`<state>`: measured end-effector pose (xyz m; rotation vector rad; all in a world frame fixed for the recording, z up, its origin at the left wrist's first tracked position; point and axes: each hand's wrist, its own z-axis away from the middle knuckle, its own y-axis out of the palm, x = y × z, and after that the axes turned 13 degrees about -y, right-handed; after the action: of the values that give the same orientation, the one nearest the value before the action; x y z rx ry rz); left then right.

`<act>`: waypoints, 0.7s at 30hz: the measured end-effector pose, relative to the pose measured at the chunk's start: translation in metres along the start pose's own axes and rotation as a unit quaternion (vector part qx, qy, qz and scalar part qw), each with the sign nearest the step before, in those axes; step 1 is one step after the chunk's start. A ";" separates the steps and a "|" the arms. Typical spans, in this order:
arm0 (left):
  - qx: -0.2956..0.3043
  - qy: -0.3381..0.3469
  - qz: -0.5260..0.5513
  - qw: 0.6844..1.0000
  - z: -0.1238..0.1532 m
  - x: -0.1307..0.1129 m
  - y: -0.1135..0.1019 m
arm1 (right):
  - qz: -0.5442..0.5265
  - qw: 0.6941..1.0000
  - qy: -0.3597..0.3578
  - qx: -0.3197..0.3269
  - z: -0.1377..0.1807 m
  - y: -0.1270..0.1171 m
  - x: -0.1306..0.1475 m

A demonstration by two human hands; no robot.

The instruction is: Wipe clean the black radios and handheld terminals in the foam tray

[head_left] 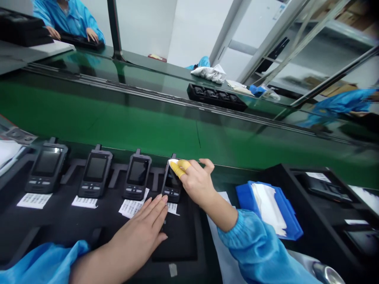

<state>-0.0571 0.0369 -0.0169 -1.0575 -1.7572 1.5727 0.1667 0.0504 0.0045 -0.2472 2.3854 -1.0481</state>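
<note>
While pinching white cloth [173, 161] against the handheld device [172, 192] with the right hand [197, 181], resting the left hand [143, 230], fingers outstretched, grasping nothing. Likely light, slick-screened; best held by its stiff sides.

Plastic handsets [137, 192] have glossy screens [96, 168]; their tray [65, 221] looks matt.

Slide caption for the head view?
Right hand holds a white wipe to the rightmost device in a row of four; left hand by its lower end.

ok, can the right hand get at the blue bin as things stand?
Probably yes: the blue bin stands open beside the right sleeve, nothing visible above it, though the right hand holds something white.
</note>
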 end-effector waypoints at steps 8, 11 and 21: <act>0.003 -0.008 0.045 0.999 0.002 0.001 0.003 | -0.083 0.996 0.040 0.009 0.034 -0.012 0.017; 0.004 -0.014 0.056 0.998 0.003 0.001 0.005 | -0.124 0.992 0.023 0.030 0.045 -0.023 0.034; 0.005 -0.008 0.026 1.000 0.002 0.001 0.003 | -0.036 0.999 0.021 0.011 0.006 -0.010 0.006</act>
<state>-0.0585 0.0369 -0.0199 -1.0975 -1.7433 1.6250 0.1642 0.0371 0.0061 -0.3090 2.4172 -1.1221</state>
